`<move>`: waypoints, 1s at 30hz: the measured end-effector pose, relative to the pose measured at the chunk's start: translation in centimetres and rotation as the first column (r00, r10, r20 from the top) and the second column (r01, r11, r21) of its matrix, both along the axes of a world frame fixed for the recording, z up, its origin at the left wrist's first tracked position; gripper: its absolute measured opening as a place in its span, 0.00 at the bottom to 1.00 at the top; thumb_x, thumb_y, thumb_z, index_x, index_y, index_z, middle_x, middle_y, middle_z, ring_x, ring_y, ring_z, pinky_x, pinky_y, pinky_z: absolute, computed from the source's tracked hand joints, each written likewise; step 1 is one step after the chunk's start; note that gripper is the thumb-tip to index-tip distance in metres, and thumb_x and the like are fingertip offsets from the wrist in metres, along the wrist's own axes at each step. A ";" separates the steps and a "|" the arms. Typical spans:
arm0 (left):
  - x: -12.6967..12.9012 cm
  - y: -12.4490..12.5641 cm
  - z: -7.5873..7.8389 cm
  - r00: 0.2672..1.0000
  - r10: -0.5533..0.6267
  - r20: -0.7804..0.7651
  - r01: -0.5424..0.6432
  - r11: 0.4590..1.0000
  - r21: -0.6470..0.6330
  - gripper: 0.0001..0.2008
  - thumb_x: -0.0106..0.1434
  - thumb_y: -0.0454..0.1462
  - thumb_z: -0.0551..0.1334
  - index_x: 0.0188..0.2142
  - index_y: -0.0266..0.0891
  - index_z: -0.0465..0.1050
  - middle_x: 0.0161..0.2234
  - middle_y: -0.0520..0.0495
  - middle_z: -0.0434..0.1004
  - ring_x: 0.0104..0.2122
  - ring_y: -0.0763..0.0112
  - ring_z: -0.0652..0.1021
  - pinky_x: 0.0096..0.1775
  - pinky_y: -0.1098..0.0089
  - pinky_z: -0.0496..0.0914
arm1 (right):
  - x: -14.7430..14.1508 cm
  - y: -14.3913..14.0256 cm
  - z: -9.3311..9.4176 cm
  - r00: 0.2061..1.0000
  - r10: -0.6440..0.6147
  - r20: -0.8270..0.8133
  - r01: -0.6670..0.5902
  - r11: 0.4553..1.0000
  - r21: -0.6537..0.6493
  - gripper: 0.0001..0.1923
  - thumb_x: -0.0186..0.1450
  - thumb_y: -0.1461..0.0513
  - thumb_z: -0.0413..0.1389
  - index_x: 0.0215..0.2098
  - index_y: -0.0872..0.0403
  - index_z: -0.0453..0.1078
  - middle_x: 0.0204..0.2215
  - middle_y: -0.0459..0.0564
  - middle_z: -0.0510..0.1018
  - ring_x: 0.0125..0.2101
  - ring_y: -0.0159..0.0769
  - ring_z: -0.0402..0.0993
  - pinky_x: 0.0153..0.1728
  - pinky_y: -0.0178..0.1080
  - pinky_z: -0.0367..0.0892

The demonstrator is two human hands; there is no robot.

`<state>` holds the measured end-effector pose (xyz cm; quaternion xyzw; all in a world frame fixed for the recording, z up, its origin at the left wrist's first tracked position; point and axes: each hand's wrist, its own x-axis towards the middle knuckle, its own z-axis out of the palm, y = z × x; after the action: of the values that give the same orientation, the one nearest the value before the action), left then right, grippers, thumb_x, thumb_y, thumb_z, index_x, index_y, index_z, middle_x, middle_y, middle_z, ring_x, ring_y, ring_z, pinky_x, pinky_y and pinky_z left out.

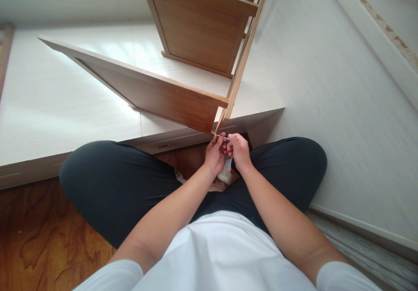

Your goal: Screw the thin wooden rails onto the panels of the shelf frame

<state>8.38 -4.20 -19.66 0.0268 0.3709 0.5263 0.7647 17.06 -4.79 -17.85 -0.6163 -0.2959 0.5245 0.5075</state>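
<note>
White shirt [212, 256] cloth fills the bottom of the view, and two bare arms reach out from it over crossed legs in dark trousers [114, 186]. Both hands meet in the middle, right at the low corner of a wooden shelf frame [183, 99]. Left hand [214, 153] is curled almost shut, with its fingertips pinched at the bottom end of a thin wooden rail [240, 71] where it joins the lower board. Right hand [240, 150] is curled almost shut too, and its fingers pinch a small thin metal piece [224, 138] that pokes toward the corner. What that piece is cannot be told, it is too small. The two hands touch each other. The shelf frame leans tilted on a pale wood surface [65, 108], with another brown board [199, 25] higher up. A white wall [326, 86] stands on the right, and brown wood floor [39, 238] shows at the lower left. Something white [226, 174] lies under the hands, mostly hidden.
</note>
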 end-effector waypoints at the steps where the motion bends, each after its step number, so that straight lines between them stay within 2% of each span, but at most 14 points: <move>1: 0.0 0.0 0.0 1.000 -0.002 -0.001 0.002 1.000 0.002 0.18 0.54 0.41 0.76 0.42 0.39 0.78 0.29 0.54 0.75 0.23 0.79 0.71 0.24 0.75 0.65 | 0.0 0.0 0.1 1.000 0.002 0.012 -0.002 1.000 0.000 0.18 0.63 0.48 0.60 0.29 0.52 0.66 0.13 0.37 0.68 0.12 0.24 0.58 0.13 0.28 0.53; 9: 0.0 0.0 0.3 0.999 0.005 0.044 -0.004 1.000 -0.027 0.16 0.56 0.40 0.75 0.41 0.39 0.77 0.29 0.54 0.75 0.22 0.80 0.71 0.23 0.75 0.65 | -0.1 -0.6 1.3 0.995 0.056 0.080 -0.059 0.998 0.031 0.16 0.62 0.49 0.61 0.31 0.50 0.66 0.16 0.38 0.69 0.15 0.27 0.62 0.16 0.30 0.57; 15: -0.1 0.0 0.6 0.998 0.016 0.054 -0.013 0.999 -0.046 0.14 0.57 0.39 0.75 0.39 0.38 0.77 0.28 0.55 0.74 0.22 0.81 0.71 0.23 0.77 0.65 | 0.1 -1.0 1.3 0.990 0.089 0.105 -0.098 0.992 0.080 0.14 0.63 0.50 0.61 0.34 0.51 0.67 0.19 0.39 0.72 0.17 0.27 0.63 0.19 0.30 0.62; 23: -0.1 -0.1 0.8 0.998 0.024 0.055 -0.022 0.999 -0.029 0.13 0.58 0.39 0.74 0.40 0.38 0.77 0.27 0.54 0.74 0.22 0.81 0.71 0.24 0.77 0.65 | 0.1 -1.0 1.0 0.992 0.089 0.095 -0.096 0.993 0.070 0.15 0.64 0.49 0.60 0.35 0.51 0.67 0.18 0.39 0.70 0.16 0.27 0.63 0.18 0.30 0.60; 30: -0.2 -0.1 0.7 0.997 -0.020 0.072 0.022 0.999 -0.027 0.15 0.58 0.41 0.75 0.41 0.40 0.76 0.27 0.54 0.74 0.21 0.80 0.71 0.23 0.76 0.65 | -0.1 -0.9 1.0 0.994 0.067 0.087 -0.073 0.995 0.062 0.16 0.64 0.47 0.60 0.33 0.50 0.67 0.16 0.38 0.69 0.16 0.28 0.61 0.17 0.30 0.57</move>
<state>8.17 -4.29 -18.91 0.0012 0.3504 0.5136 0.7832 16.96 -5.69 -16.83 -0.6104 -0.3554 0.5056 0.4955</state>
